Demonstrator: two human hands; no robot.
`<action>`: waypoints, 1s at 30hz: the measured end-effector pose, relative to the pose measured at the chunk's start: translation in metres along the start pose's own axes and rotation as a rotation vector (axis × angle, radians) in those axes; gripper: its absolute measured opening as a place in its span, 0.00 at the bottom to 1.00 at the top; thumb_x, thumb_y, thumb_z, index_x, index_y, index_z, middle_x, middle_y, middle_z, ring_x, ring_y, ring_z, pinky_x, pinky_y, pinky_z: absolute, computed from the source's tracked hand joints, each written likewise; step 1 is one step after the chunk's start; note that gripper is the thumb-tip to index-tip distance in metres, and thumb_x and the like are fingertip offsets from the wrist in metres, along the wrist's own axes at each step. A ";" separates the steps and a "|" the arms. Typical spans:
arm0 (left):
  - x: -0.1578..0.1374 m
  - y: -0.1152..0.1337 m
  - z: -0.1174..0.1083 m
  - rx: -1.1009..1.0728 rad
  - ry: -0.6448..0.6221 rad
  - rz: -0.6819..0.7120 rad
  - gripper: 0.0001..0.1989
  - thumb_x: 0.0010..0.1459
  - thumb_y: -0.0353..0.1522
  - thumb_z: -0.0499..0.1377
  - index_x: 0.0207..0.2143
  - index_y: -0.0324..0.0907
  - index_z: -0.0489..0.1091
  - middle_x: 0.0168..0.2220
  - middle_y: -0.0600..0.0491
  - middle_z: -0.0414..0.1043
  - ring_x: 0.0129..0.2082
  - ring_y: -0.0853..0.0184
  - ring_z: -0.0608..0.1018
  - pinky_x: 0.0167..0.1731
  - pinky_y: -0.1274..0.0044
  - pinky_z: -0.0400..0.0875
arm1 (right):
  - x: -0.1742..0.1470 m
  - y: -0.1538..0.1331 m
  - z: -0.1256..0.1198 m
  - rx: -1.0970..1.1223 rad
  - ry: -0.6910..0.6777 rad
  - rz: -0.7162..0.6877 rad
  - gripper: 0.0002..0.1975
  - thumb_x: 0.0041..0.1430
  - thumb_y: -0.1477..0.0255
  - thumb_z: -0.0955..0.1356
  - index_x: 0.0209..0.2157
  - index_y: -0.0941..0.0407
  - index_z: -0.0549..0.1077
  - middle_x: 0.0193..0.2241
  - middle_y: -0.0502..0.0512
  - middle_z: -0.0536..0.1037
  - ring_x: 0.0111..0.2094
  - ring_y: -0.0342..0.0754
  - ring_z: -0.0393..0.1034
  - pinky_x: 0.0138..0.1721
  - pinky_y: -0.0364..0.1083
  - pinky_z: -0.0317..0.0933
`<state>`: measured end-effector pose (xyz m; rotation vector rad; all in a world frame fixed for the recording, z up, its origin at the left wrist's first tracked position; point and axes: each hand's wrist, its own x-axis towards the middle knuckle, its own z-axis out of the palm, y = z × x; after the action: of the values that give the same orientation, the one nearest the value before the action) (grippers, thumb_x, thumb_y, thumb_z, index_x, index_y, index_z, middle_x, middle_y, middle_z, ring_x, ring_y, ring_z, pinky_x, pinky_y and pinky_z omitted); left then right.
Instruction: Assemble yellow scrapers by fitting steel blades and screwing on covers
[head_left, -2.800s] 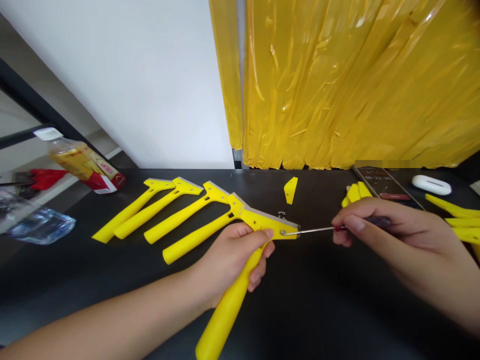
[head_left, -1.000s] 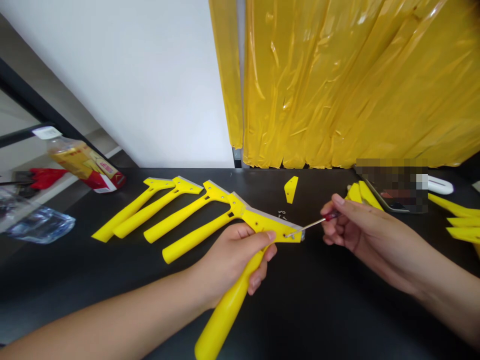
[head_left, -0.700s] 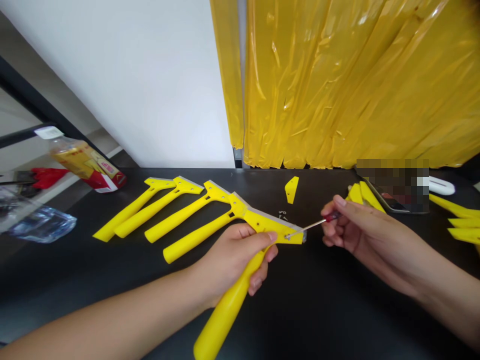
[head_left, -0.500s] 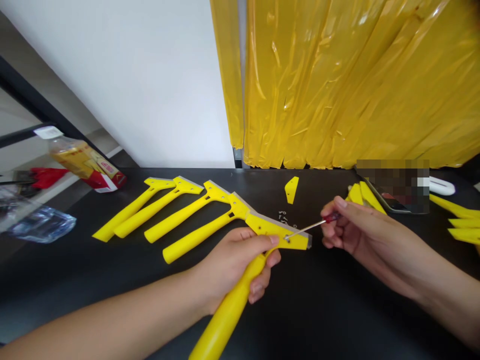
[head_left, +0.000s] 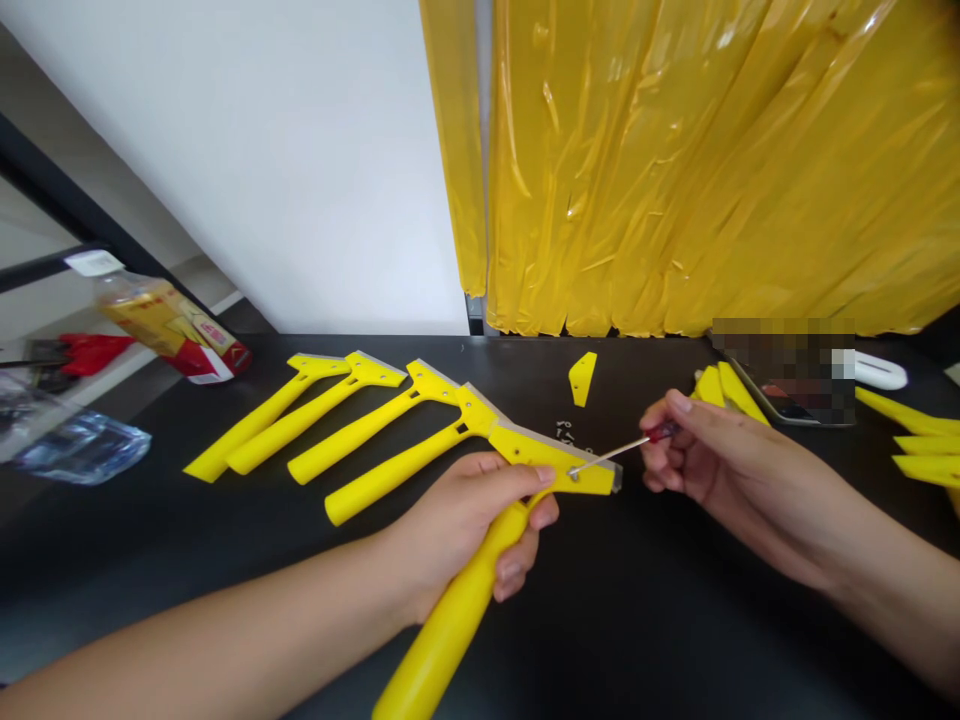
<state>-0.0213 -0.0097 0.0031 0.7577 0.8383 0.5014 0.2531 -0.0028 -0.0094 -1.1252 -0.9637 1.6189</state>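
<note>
My left hand (head_left: pixel 487 530) is closed around the neck of a yellow scraper (head_left: pixel 457 620), thumb on its head, with the long handle slanting down toward me. A metal blade edge shows along the top of that head. In my right hand (head_left: pixel 690 440) a small screwdriver (head_left: pixel 615 453) with a dark red handle is pinched between thumb and fingers. Its tip meets a screw (head_left: pixel 574 473) on the scraper's head. Beyond the head lie several small loose screws (head_left: pixel 564 432) and a yellow cover plate (head_left: pixel 582 379) with holes.
Several yellow scrapers (head_left: pixel 360 430) lie in a slanted row at left. A bottle (head_left: pixel 176 325) and clear plastic packaging (head_left: pixel 90 445) are at far left. At right are a phone (head_left: pixel 799 385), more yellow plates (head_left: pixel 724 388), yellow handles (head_left: pixel 926 445) and a white object (head_left: pixel 879 371).
Almost nothing differs. The held scraper and my left hand have shifted very slightly up and left; the screwdriver tip stays at the screw.
</note>
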 end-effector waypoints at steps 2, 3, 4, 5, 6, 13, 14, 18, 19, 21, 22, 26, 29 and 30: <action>0.000 0.000 0.000 0.003 -0.006 0.002 0.20 0.72 0.41 0.59 0.25 0.43 0.69 0.12 0.58 0.59 0.10 0.74 0.60 0.13 0.83 0.60 | -0.001 -0.001 0.001 0.005 0.000 0.003 0.19 0.62 0.51 0.78 0.39 0.52 0.84 0.30 0.53 0.80 0.33 0.46 0.73 0.36 0.44 0.73; 0.000 0.000 -0.001 0.003 -0.009 0.001 0.21 0.72 0.41 0.59 0.25 0.43 0.69 0.12 0.58 0.59 0.10 0.74 0.60 0.13 0.83 0.60 | -0.002 -0.002 0.001 0.009 -0.003 0.003 0.18 0.62 0.51 0.78 0.39 0.52 0.85 0.30 0.53 0.80 0.33 0.46 0.73 0.36 0.44 0.72; 0.000 0.001 -0.001 0.001 -0.011 -0.001 0.21 0.72 0.41 0.59 0.25 0.43 0.69 0.12 0.58 0.59 0.10 0.74 0.60 0.13 0.83 0.60 | -0.002 -0.003 0.002 0.011 -0.006 0.005 0.18 0.62 0.52 0.78 0.39 0.52 0.85 0.30 0.53 0.80 0.33 0.47 0.73 0.36 0.44 0.72; 0.000 0.001 -0.001 0.001 -0.012 -0.003 0.21 0.72 0.41 0.59 0.25 0.43 0.69 0.12 0.58 0.59 0.10 0.74 0.60 0.13 0.83 0.61 | -0.003 -0.003 0.003 0.012 -0.008 0.007 0.18 0.62 0.52 0.78 0.39 0.52 0.85 0.30 0.53 0.80 0.33 0.47 0.73 0.37 0.44 0.72; 0.000 0.001 -0.001 -0.001 -0.012 -0.005 0.21 0.72 0.41 0.59 0.25 0.43 0.69 0.12 0.58 0.59 0.10 0.74 0.60 0.13 0.83 0.61 | -0.003 -0.004 0.003 0.011 -0.011 0.008 0.18 0.62 0.52 0.78 0.39 0.52 0.85 0.30 0.53 0.80 0.33 0.46 0.73 0.37 0.44 0.72; 0.001 0.000 -0.001 -0.013 -0.016 -0.003 0.21 0.72 0.41 0.59 0.25 0.42 0.70 0.12 0.58 0.59 0.10 0.74 0.61 0.13 0.84 0.61 | -0.002 -0.003 0.003 -0.004 -0.004 0.011 0.19 0.61 0.50 0.78 0.38 0.53 0.85 0.30 0.53 0.80 0.33 0.46 0.73 0.36 0.43 0.73; 0.001 0.000 -0.002 -0.012 -0.018 -0.003 0.21 0.72 0.41 0.59 0.25 0.42 0.70 0.12 0.58 0.59 0.10 0.74 0.61 0.13 0.84 0.62 | -0.001 -0.002 0.003 -0.008 0.001 0.009 0.20 0.61 0.49 0.78 0.38 0.53 0.85 0.29 0.53 0.80 0.32 0.46 0.73 0.35 0.43 0.73; 0.002 -0.001 -0.002 -0.002 -0.019 0.001 0.20 0.71 0.41 0.59 0.26 0.42 0.70 0.12 0.58 0.60 0.10 0.74 0.61 0.13 0.84 0.62 | 0.001 0.000 0.002 -0.019 0.005 0.006 0.21 0.61 0.48 0.78 0.38 0.52 0.85 0.29 0.53 0.80 0.32 0.46 0.73 0.34 0.43 0.73; 0.002 -0.001 -0.002 0.001 -0.019 0.003 0.21 0.71 0.41 0.59 0.26 0.42 0.70 0.12 0.58 0.60 0.10 0.74 0.61 0.13 0.84 0.62 | 0.002 0.000 0.002 -0.021 0.002 0.007 0.21 0.61 0.49 0.78 0.38 0.52 0.85 0.29 0.53 0.80 0.31 0.46 0.73 0.34 0.43 0.72; 0.002 -0.001 -0.002 0.005 -0.019 0.008 0.20 0.71 0.41 0.60 0.25 0.42 0.70 0.12 0.58 0.60 0.10 0.74 0.61 0.13 0.84 0.62 | 0.002 0.000 0.002 -0.026 -0.004 0.011 0.21 0.61 0.49 0.78 0.40 0.52 0.85 0.28 0.53 0.80 0.31 0.45 0.73 0.34 0.42 0.72; 0.002 -0.001 -0.002 0.005 -0.019 0.010 0.21 0.71 0.41 0.60 0.25 0.42 0.70 0.12 0.58 0.60 0.10 0.74 0.61 0.13 0.84 0.62 | 0.001 0.000 0.002 -0.029 -0.007 0.013 0.20 0.61 0.49 0.78 0.40 0.52 0.85 0.28 0.53 0.80 0.31 0.45 0.73 0.34 0.42 0.71; 0.000 0.000 0.000 0.008 -0.022 0.020 0.20 0.71 0.40 0.60 0.25 0.42 0.70 0.12 0.58 0.61 0.10 0.74 0.61 0.12 0.84 0.63 | -0.001 -0.001 0.003 -0.034 -0.024 0.023 0.19 0.64 0.51 0.77 0.39 0.52 0.83 0.27 0.51 0.80 0.29 0.44 0.71 0.33 0.42 0.69; 0.000 -0.001 0.001 0.006 -0.031 0.043 0.19 0.71 0.38 0.60 0.25 0.41 0.70 0.12 0.58 0.63 0.09 0.74 0.61 0.12 0.83 0.64 | -0.003 -0.003 0.004 -0.035 -0.038 0.032 0.18 0.64 0.52 0.77 0.38 0.53 0.82 0.27 0.51 0.80 0.29 0.44 0.71 0.33 0.42 0.67; 0.000 -0.001 0.001 0.007 -0.036 0.050 0.19 0.71 0.38 0.61 0.25 0.41 0.70 0.13 0.58 0.64 0.09 0.74 0.61 0.12 0.83 0.64 | -0.004 -0.003 0.005 -0.036 -0.041 0.036 0.18 0.65 0.52 0.77 0.38 0.54 0.82 0.27 0.51 0.80 0.29 0.44 0.71 0.33 0.42 0.67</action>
<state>-0.0207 -0.0109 0.0023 0.7933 0.7901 0.5279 0.2498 -0.0060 -0.0043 -1.1432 -1.0083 1.6651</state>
